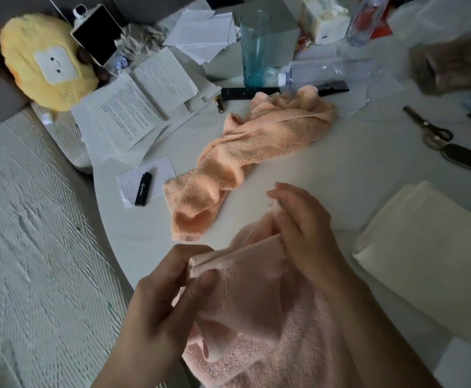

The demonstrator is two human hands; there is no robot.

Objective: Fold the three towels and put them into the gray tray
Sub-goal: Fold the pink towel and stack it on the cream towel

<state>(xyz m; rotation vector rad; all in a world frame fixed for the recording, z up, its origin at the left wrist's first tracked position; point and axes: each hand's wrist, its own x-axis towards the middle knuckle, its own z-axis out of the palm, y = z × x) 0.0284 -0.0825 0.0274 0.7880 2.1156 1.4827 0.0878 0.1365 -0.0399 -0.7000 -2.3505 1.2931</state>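
Note:
A pale pink towel hangs over the near table edge, close to me. My left hand pinches one of its corners between thumb and fingers. My right hand grips the towel's upper edge further right. A crumpled peach towel lies loose across the middle of the white table, apart from both hands. At the right sits a folded cream-white towel or cloth. I see no gray tray in this view.
Stacked papers, a black lighter on a notepad, a tall blue-green glass, a black remote, scissors and a yellow plush toy crowd the far table. A ribbed light bedcover lies left.

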